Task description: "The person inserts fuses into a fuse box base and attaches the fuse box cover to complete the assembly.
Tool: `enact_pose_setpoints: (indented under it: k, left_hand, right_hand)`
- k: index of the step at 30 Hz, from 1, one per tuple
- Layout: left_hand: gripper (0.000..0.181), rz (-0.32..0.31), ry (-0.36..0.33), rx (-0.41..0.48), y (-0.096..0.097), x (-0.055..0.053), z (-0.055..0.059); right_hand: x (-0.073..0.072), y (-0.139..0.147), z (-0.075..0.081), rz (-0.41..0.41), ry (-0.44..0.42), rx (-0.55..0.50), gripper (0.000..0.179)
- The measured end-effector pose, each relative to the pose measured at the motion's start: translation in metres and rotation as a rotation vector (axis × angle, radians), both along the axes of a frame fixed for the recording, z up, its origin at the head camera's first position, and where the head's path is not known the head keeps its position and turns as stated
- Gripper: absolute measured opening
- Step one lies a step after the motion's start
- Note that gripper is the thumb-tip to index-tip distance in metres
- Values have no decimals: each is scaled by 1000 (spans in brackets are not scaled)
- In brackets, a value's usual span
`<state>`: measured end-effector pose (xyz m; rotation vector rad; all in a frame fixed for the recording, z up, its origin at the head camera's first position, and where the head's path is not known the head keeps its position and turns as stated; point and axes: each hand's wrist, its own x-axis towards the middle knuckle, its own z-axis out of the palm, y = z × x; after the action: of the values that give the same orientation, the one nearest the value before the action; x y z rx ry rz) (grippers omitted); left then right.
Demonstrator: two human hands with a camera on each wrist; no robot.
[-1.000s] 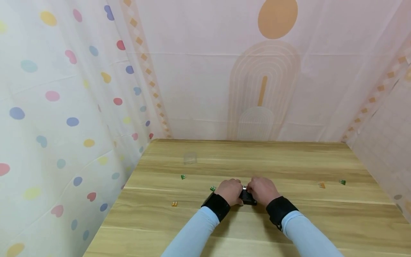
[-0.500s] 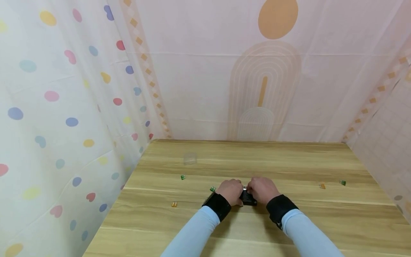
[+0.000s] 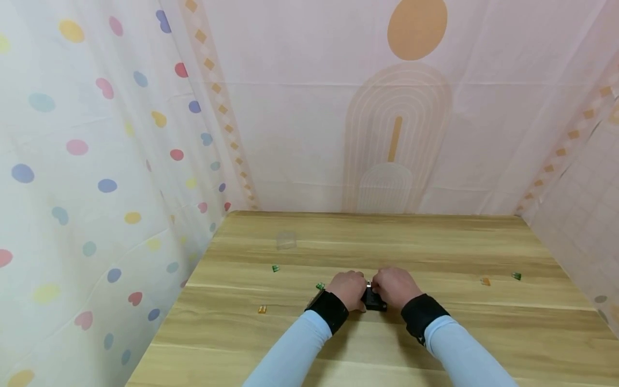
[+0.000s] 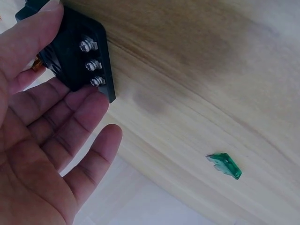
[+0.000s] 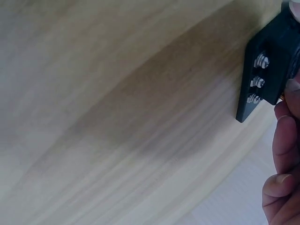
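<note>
A black fuse box (image 3: 375, 302) with metal terminal screws (image 4: 92, 64) along one edge is between both hands near the middle of the table. My left hand (image 3: 347, 289) grips its left side, thumb over the face and fingers beneath; the little finger sticks out loosely. My right hand (image 3: 396, 288) is at the box's right side with curled fingers. A bit of orange, apparently a blade fuse (image 5: 281, 97), shows at those fingertips, mostly hidden. Left of my left hand lies a green blade fuse (image 4: 226, 165).
Loose blade fuses lie about the wooden table (image 3: 309, 355): a green one (image 3: 275, 268) and an orange one (image 3: 262, 309) at left, an orange one (image 3: 485, 281) and a green one (image 3: 516, 276) at right. A clear plastic cover (image 3: 286, 240) sits farther back.
</note>
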<state>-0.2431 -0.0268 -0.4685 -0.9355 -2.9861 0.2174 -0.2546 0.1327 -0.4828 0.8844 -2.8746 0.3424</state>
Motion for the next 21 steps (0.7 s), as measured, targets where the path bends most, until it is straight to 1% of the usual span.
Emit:
enact_pose_setpoints:
  k: [6,12,16,21]
  left_hand:
    - [38,5,-10,3,1,0,1]
    - [37,-9,-7,-5,3,1,4]
    - [38,-17,-2,-4,1,0,3]
    - [38,-18,4,11,-1,-1,0]
  right_hand:
    - [0,0,-1,-19,-22,-23,6]
    - [3,0,0,-54,-32,-44,5]
    - [5,0,-1,-62,-16,-70,5]
    - [6,-2,-1,-56,-23,-80,4]
